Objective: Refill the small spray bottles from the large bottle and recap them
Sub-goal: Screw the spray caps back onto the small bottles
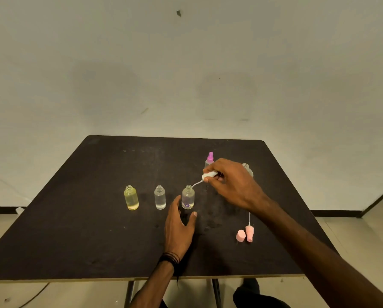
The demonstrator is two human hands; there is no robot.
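Three small uncapped bottles stand in a row on the dark table (75, 230): a yellow-tinted bottle (131, 197), a clear bottle (160, 197), and a clear bottle with a purple flower print (188, 197). My right hand (232, 183) grips a white spray cap (209, 175) whose thin tube curves down to the flower bottle's mouth. My left hand (179, 227) rests open on the table, fingers spread just in front of that bottle. The large bottle (247, 168) is mostly hidden behind my right hand.
A capped bottle with a purple sprayer (209, 160) stands behind my right hand. A pink spray head with its tube (250, 232) and a pink cap (240, 235) lie at the front right. The table's front edge is near my body.
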